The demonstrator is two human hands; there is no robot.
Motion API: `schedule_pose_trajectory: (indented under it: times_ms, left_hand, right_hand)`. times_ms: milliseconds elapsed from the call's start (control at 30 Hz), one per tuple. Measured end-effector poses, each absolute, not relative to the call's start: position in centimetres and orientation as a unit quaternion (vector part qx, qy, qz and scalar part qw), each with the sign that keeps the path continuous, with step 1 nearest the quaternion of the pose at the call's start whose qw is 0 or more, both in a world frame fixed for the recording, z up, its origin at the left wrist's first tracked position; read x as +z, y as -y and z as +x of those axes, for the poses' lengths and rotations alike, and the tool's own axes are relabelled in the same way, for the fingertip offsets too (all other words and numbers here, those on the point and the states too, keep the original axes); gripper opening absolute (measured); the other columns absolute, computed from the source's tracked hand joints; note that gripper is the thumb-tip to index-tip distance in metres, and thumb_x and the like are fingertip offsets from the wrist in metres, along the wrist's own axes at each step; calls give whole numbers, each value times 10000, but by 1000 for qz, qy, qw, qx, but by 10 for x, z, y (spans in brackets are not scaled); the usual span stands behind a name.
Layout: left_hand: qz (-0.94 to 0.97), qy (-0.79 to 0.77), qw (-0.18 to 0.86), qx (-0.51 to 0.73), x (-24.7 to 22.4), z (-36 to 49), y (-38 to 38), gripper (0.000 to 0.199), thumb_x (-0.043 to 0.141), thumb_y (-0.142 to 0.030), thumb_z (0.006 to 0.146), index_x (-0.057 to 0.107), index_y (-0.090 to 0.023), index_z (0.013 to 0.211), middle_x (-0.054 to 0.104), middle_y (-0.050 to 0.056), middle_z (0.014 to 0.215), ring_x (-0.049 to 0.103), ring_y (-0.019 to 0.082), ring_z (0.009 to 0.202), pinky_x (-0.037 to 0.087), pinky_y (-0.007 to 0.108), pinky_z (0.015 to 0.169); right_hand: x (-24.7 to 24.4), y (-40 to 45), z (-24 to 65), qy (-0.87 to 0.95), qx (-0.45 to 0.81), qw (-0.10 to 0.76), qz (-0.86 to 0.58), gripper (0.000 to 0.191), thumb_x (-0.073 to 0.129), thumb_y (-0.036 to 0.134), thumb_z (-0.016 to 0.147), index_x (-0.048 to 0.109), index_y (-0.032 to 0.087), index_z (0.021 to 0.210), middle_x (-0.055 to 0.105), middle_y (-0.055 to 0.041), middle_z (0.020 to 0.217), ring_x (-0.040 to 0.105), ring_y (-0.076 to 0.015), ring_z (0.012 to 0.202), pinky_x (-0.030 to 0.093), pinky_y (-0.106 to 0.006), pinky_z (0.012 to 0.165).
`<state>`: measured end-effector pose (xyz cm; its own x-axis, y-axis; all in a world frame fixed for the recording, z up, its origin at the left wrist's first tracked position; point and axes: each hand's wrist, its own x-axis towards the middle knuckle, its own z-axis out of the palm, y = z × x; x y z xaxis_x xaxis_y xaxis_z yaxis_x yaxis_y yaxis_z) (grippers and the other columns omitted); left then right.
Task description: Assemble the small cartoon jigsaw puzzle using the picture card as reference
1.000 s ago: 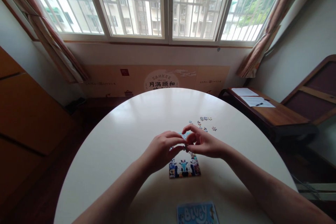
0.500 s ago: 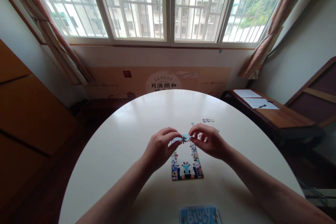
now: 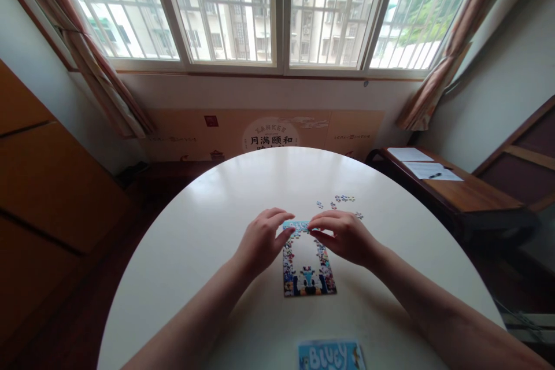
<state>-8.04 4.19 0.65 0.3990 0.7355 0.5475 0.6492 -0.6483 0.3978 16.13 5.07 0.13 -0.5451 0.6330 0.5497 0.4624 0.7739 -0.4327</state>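
Observation:
A partly assembled jigsaw puzzle [image 3: 330,283] lies on the white table, its border joined around a bare middle, with a blue character at the near end. My left hand [image 3: 263,240] is at the puzzle's far left corner, thumb and forefinger apart with nothing between them. At the far right corner, my right hand [image 3: 342,235] pinches a small puzzle piece, mostly hidden by the fingertips. Several loose puzzle pieces [image 3: 344,199] are scattered beyond the right hand.
A blue box with "BLUEY" lettering [image 3: 330,355] sits at the near edge of view on the round white table [image 3: 182,231]. To the right, a wooden side table [image 3: 481,193] carries papers [image 3: 433,171] and a pen. Barred windows stand behind.
The grey-backed piece held up between both hands is no longer seen facing me. My left fingers have parted from it, and my right hand has lowered slightly toward the puzzle's far edge.

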Motion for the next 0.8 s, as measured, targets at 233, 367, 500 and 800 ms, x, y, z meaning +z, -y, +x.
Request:
schedule_pose_trajectory:
  times_ms: [233,367,500,800]
  left_hand:
    - [851,-422,52,308,-7,-84,-50,214,658,-111,873,779,-246,987,753,56,1055,680,238,957,592,434,848]
    - [856,-435,71,271,-14,-82,-51,228,688,-119,848,800,-285,956,758,33,1067,678,246,975,576,438,876]
    - [857,-437,85,261,-15,-81,-52,217,677,-123,851,806,-285,915,768,23,1017,682,252,950,558,447,894]
    - [854,-453,101,234,-11,-79,-50,243,649,-128,871,808,-288,960,763,17,1048,668,250,992,540,439,930]
  right_hand:
    - [-15,-58,157,887,70,280,-361,155,641,229,918,779,281,966,789,-30,947,715,-214,847,526,-347,745]
    - [-19,-60,151,892,68,278,-350,128,658,260,916,784,280,927,787,-23,920,701,-212,831,508,-363,767]
    - [-19,-61,148,896,67,288,-332,124,671,240,903,783,294,893,788,-8,904,692,-218,853,486,-403,827]
    - [-16,-57,146,892,68,275,-352,145,674,190,880,791,275,868,776,-18,967,672,-228,944,494,-429,902]
